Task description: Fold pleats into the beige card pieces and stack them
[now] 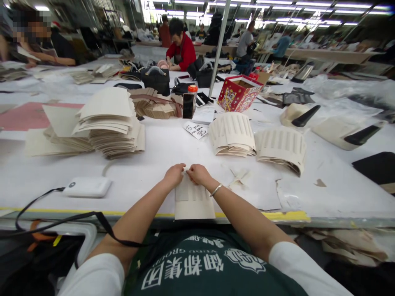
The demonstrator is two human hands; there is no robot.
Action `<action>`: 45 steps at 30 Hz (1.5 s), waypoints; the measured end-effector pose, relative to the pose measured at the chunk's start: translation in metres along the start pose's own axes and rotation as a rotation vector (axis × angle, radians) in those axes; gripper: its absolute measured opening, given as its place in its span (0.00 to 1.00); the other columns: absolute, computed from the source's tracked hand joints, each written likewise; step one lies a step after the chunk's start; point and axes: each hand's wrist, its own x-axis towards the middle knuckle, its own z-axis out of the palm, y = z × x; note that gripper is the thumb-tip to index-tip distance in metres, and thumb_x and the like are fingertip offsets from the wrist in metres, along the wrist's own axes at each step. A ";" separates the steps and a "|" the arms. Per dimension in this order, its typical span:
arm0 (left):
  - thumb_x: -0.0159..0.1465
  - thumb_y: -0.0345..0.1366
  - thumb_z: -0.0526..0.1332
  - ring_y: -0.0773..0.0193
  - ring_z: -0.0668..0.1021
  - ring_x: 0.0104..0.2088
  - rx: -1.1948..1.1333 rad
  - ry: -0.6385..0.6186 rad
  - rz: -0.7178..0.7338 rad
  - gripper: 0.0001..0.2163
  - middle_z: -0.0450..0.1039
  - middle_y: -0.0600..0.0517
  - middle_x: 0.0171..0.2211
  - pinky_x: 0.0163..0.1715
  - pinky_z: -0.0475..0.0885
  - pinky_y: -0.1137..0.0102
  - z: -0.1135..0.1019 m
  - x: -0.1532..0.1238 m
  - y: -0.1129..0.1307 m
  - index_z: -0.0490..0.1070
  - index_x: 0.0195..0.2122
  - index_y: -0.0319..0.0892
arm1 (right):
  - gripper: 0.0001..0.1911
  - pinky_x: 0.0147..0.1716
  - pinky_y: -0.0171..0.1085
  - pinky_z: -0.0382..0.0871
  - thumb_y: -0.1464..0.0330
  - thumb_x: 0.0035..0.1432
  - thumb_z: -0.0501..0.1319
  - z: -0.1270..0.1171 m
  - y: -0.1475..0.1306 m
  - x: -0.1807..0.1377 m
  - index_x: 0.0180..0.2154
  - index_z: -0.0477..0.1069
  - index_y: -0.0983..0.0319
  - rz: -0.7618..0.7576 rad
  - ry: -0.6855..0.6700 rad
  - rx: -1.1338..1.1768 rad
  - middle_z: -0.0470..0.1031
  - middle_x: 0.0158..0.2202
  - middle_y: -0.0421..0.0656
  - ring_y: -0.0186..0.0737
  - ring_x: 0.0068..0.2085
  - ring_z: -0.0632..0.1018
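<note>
I see two hands close together over a pale card (195, 209) at the near edge of the surface (148, 164). The low end of the card covers part of the yellow tape (286, 216) there. The left hand (175, 174) is at the top left of the card, with its thumb and first finger drawn near each other. The right hand (199, 174) is just beside it, its fingers curled in over the top of the card. I can't tell if either hand has hold of the card or just touches it.

Lots of things sit around. A tall, messy pile (108, 119) of pale sheets stands past the left hand. A white box (88, 187) lies on that side too, and a black cord (92, 214) runs from it and over the left arm. Past the right hand are two bent stacks, one nearer (233, 137) and one farther right (280, 148), both with stripes. Some scraps (240, 177) lie between them and the right arm.

Straight ahead I see a note (196, 130), then a phone (188, 106) leaning on a jar (193, 89). A red box (239, 93) and a pole (219, 49) stand behind.
</note>
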 end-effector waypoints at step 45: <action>0.48 0.47 0.65 0.53 0.67 0.51 0.186 -0.115 0.192 0.29 0.67 0.48 0.49 0.48 0.64 0.63 -0.011 -0.048 -0.017 0.60 0.50 0.45 | 0.07 0.31 0.31 0.60 0.71 0.50 0.58 -0.007 -0.023 0.005 0.34 0.72 0.63 -0.305 -0.159 -0.507 0.75 0.34 0.44 0.38 0.35 0.73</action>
